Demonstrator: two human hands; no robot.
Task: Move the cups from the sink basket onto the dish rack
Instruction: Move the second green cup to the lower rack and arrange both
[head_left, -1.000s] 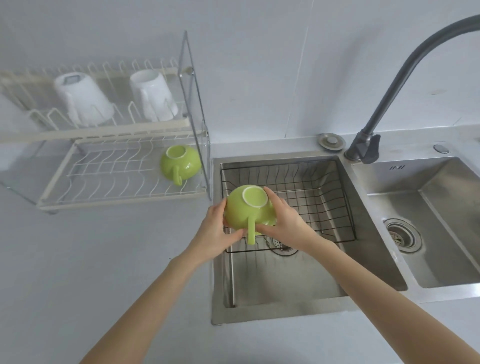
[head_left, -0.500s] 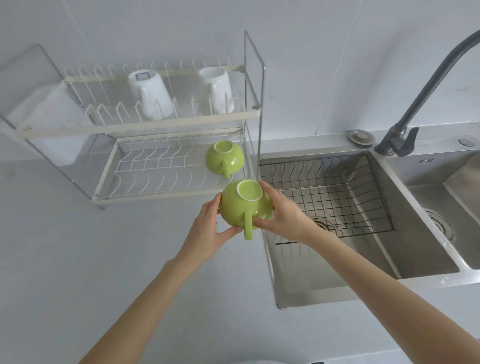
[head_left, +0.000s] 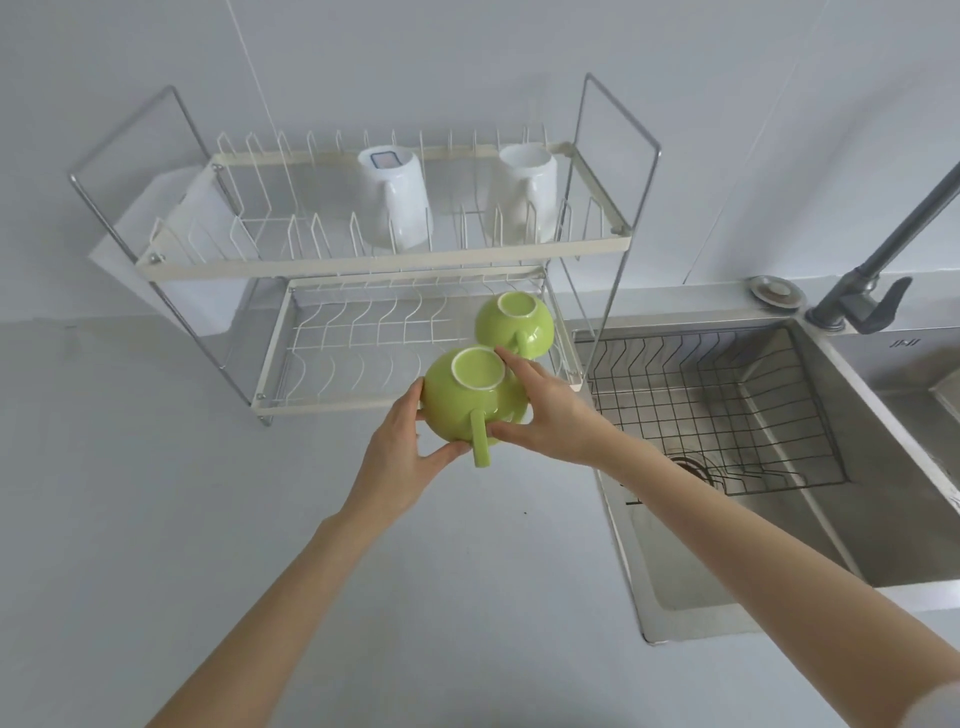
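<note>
A green cup (head_left: 465, 408) is held upside down between both hands, its handle pointing toward me. My left hand (head_left: 402, 457) grips its left side and my right hand (head_left: 550, 415) its right side. The cup hovers at the front right edge of the dish rack's lower shelf (head_left: 332, 402). A second green cup (head_left: 514, 322) sits upside down on that shelf, just behind the held one. Two white mugs (head_left: 395, 202) (head_left: 524, 192) stand upside down on the upper shelf. To the right, the black wire sink basket (head_left: 727, 405) holds no cups.
The steel sink (head_left: 727, 551) has a second basin at the far right. A dark faucet (head_left: 878, 280) rises behind it, with a round metal stopper (head_left: 775, 293) beside it. The white counter (head_left: 182, 493) spreads in front of the rack.
Both hands have carried the green cup from over the sink basket leftward to the rack's lower shelf. My view has swung left, bringing the rack toward the centre.
</note>
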